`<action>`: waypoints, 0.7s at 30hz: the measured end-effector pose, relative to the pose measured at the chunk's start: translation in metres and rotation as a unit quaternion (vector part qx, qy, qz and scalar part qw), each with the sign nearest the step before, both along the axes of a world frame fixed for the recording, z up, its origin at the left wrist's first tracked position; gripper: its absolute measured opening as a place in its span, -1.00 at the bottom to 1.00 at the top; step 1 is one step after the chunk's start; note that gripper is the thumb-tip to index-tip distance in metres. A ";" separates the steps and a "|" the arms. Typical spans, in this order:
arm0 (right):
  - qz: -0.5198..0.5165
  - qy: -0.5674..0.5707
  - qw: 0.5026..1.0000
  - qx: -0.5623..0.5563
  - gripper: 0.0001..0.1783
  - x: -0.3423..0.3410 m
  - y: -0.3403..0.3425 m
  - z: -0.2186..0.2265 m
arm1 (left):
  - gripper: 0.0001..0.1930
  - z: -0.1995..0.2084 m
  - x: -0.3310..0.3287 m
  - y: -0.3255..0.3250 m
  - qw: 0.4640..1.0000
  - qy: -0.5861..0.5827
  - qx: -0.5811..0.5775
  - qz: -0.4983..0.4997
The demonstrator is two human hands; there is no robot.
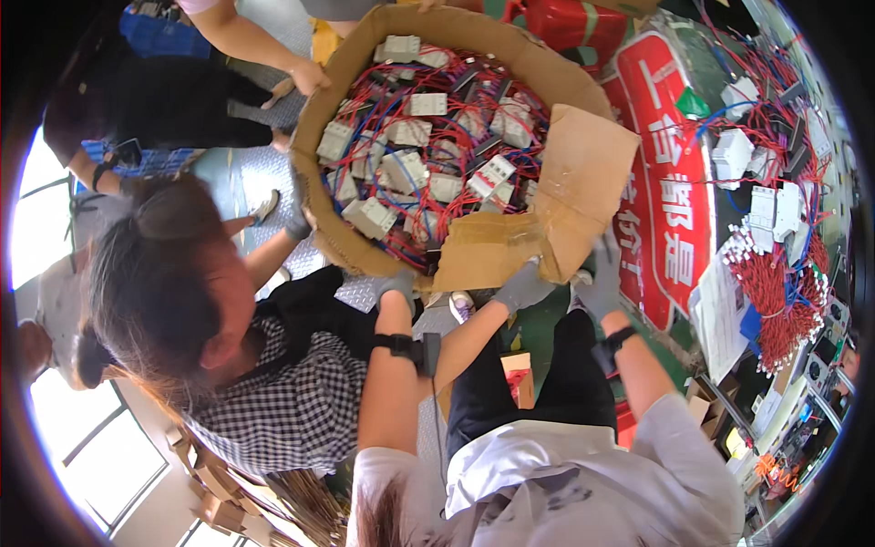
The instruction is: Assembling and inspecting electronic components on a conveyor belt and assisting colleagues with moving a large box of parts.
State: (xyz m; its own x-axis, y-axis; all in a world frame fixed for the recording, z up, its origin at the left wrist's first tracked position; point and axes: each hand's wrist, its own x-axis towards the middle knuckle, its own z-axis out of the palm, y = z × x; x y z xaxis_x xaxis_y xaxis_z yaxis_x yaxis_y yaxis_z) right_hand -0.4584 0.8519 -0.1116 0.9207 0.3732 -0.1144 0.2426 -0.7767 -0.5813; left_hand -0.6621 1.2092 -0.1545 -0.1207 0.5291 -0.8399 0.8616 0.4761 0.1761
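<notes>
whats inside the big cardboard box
The box holds a jumbled pile of whitish blocks tangled with red and blue wires. The pile covers its bottom; cardboard flaps hide whatever lies under them.

Red sign (673,187), bright windows (102,448)

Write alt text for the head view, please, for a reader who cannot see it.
The wearer's gray-gloved left hand and right hand are at the near side of a large open cardboard box packed with white modules and tangled red and blue wires. A co-worker in a checked shirt and another person also reach it.
</notes>
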 end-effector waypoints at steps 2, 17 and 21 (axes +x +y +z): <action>-0.272 0.240 0.887 0.287 -0.05 -0.016 -0.011 -0.027 | -0.57 0.028 0.044 0.008 0.997 -0.026 0.041 0.059; -0.080 0.288 0.954 0.024 -0.55 0.151 0.022 -0.082 | -0.74 0.049 0.080 -0.047 0.991 0.005 0.107 0.080; -0.022 0.299 0.953 -0.041 -0.54 0.195 0.015 -0.060 | -0.75 0.065 0.096 -0.066 0.990 -0.015 0.133 0.042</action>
State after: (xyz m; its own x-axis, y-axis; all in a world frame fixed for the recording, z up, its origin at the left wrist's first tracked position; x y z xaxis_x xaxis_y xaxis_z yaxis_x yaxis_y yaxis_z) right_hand -0.2634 0.8666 -0.1720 0.6961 0.3020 -0.6513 -0.1474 -0.8278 -0.5414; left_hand -0.5658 1.1437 -0.0895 -0.1505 0.7218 -0.6756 0.8133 0.4789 0.3304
